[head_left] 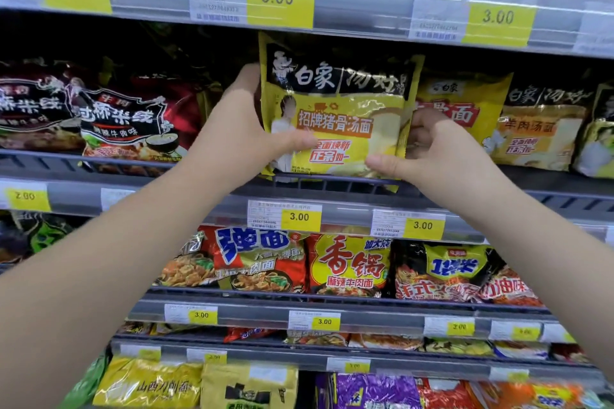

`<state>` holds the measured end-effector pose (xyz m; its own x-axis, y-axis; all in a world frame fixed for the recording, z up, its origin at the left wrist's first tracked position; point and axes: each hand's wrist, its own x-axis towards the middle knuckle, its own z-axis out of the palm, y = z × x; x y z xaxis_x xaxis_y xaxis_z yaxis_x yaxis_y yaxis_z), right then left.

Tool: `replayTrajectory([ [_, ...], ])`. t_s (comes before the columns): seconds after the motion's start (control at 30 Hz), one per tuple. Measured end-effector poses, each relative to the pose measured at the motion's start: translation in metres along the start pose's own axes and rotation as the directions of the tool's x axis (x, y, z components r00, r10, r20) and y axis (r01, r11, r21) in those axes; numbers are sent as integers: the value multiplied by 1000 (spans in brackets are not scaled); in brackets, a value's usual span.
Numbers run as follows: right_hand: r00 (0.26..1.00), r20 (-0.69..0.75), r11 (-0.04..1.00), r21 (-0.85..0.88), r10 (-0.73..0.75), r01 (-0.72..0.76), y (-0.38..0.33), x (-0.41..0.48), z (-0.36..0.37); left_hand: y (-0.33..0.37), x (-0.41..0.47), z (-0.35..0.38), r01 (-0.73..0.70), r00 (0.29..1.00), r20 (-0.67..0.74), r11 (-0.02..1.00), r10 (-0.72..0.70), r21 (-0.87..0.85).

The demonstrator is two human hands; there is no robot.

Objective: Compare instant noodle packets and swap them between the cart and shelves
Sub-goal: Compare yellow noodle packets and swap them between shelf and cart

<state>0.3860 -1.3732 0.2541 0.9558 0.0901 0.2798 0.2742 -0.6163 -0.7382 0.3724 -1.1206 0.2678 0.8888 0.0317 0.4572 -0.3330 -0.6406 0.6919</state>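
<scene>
Left hand (239, 123) and right hand (432, 149) grip yellow noodle packet (335, 109) upright at shelf (332, 181) front

2 hands (246, 129) (432, 149), 1 held noodle packet (335, 116)

Two bare forearms (133, 242), bare left hand (244, 124), bare right hand (443, 151), slim wrists

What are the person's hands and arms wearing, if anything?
Nothing visible. The left hand and right hand have no gloves, rings or watch; the left arm and right arm are bare to the frame's edge, no sleeves in view.
</scene>
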Motion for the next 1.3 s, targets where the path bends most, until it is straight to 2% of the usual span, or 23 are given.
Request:
replayTrajectory([
  [0.17,1000,9,995,-99,-20,20,-1,-5,-2,-11,-8,-17,-26,984,179,993,5,119],
  [0.37,997,69,986,-167,32,-20,-5,-3,-8,-10,-3,-7,-30,992,128,974,1,224],
  [0.57,974,210,976,-214,84,-38,-7,3,-24,-6,4,-3,-76,983,182,954,23,291],
  [0.7,963,259,949,-314,76,10,-8,10,-20,-15,5,-14,-21,978,205,950,-46,313],
  [0.83,949,308,955,-296,62,33,-7,15,-18,-9,8,-27,63,962,245,974,-117,219],
  [0.9,945,323,955,-293,50,50,-8,14,-18,-9,7,-28,69,965,229,966,-127,249],
  [1.1,942,336,932,-345,13,110,-14,11,-23,-15,7,-26,149,924,301,946,-238,289],
  [1.2,939,341,930,-356,36,94,-14,13,-26,-10,12,-34,183,878,371,928,-302,324],
  [1.3,942,330,937,-344,55,66,-12,12,-29,-10,10,-40,158,890,353,922,-288,353],
])
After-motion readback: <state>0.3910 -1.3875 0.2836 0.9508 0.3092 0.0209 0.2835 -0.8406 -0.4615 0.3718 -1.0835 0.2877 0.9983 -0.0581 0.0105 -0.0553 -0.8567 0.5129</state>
